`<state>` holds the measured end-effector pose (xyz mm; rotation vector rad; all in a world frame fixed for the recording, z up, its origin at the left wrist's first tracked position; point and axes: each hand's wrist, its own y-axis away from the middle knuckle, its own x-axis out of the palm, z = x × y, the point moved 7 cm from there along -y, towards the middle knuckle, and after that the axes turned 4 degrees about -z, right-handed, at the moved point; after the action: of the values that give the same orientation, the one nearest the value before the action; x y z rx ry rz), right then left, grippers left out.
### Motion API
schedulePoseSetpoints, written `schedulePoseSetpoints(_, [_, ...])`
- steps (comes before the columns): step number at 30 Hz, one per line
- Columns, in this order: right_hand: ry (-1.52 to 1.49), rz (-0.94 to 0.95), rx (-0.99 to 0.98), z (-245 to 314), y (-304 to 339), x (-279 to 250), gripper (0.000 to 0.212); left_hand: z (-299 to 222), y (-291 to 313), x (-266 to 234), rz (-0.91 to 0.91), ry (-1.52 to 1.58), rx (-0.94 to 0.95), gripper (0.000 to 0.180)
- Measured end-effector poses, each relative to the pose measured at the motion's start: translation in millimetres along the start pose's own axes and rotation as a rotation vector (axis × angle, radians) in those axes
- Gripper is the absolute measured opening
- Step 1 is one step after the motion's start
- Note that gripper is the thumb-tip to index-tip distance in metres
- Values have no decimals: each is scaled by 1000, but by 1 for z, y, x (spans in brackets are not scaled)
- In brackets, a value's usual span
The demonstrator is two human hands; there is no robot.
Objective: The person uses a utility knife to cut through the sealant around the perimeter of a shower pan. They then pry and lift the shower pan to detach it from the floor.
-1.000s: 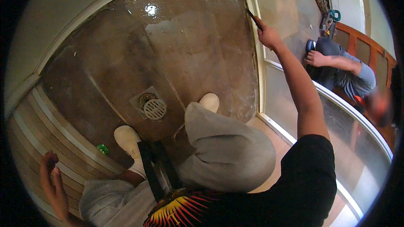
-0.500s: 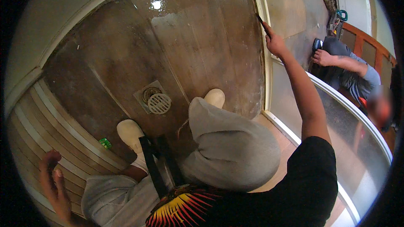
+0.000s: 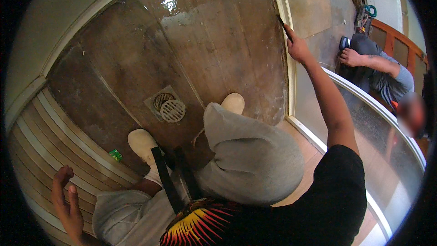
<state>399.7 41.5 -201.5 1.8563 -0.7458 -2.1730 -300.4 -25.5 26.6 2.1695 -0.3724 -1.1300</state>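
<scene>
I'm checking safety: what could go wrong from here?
The brown floor looks wet ahead and might be slippery. The round, pale slotted drain cover sits off-centre, so debris might enter the round drain opening. The thin black tool in the right hand might scratch the cream frame.

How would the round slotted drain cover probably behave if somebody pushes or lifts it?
The drain cover is probably stiff, since its disc shows no bend. Pushed, it may tip or catch, as it seems to overlap the drain opening. It might be slippery, because the floor shines in places.
</scene>
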Motion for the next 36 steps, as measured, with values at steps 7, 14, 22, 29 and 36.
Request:
schedulePoseSetpoints(7, [-12, 7, 12, -2, 6, 0, 59, 3, 2, 0, -17, -10, 3, 37])
schedulePoseSetpoints(14, [41, -4, -19, -7, 16, 0, 60, 7, 3, 0, -10, -3, -8, 37])
schedulePoseSetpoints(22, [57, 38, 24, -14, 24, 8, 61, 4, 4, 0, -15, -31, -4, 35])
schedulePoseSetpoints(29, [102, 72, 105, -20, 31, 12, 62, 5, 6, 2, -14, -45, 8, 36])
schedulePoseSetpoints(36, [51, 46, 70, -20, 36, 16, 64, 8, 5, 5, 40, -47, -2, 38])
